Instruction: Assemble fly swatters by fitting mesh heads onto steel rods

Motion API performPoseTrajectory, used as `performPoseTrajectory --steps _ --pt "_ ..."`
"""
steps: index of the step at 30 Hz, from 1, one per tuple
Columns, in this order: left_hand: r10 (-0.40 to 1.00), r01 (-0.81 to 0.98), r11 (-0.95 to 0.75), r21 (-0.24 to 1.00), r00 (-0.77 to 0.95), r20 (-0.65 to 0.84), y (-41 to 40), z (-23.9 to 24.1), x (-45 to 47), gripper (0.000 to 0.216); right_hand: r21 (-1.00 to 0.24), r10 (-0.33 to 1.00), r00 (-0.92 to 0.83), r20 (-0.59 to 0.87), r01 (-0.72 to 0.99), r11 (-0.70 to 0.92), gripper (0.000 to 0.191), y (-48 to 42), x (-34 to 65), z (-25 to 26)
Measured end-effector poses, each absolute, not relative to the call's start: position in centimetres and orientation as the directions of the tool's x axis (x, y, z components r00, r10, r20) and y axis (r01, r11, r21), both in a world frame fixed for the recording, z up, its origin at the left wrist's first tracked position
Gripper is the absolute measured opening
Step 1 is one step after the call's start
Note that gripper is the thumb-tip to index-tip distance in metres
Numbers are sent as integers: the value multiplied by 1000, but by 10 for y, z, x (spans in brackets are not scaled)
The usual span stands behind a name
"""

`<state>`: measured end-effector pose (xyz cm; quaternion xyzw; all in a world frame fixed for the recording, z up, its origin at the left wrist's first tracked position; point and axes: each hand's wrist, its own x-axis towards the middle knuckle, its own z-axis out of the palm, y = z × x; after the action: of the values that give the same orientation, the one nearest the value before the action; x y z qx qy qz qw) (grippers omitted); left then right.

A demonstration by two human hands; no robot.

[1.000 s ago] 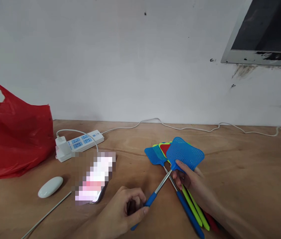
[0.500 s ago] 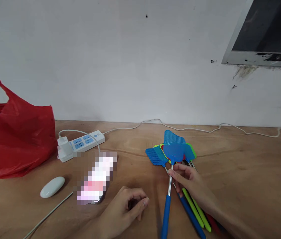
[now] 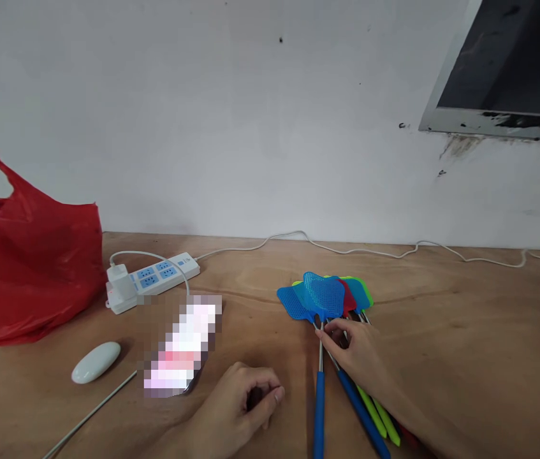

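Several fly swatters (image 3: 329, 296) lie fanned on the wooden table (image 3: 465, 319), with blue, red and green mesh heads and blue and green handles. My right hand (image 3: 356, 354) pinches the metal shaft of the topmost blue swatter (image 3: 319, 408) just below its head, which rests on the pile. My left hand (image 3: 241, 405) lies on the table to the left of the swatters, its fingers curled in a loose fist with nothing visible in it.
A red plastic bag (image 3: 21, 255) stands at the far left. A white power strip (image 3: 155, 277) with a charger and cables lies near the wall. A white oval object (image 3: 96, 361), a blurred phone (image 3: 181, 347) and a thin metal rod (image 3: 90, 414) lie at front left.
My left hand let go of the blue swatter's handle and curled on the table. My right hand swung that swatter round and lowered its head onto the pile.
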<state>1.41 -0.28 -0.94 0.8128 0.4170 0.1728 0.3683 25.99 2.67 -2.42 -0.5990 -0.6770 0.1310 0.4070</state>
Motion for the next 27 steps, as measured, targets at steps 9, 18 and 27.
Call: performPoseTrajectory --steps 9,18,27 --pt "803 547 -392 740 596 -16 -2 -8 14 33 -507 928 -26 372 832 227 19 24 261 -24" --pt "806 537 -364 761 591 -31 -3 -9 15 32 -319 955 -142 260 921 224 32 3 243 -15" --pt "806 550 -386 740 591 -19 -1 -10 14 31 -247 959 -89 269 956 159 18 6 245 -19"
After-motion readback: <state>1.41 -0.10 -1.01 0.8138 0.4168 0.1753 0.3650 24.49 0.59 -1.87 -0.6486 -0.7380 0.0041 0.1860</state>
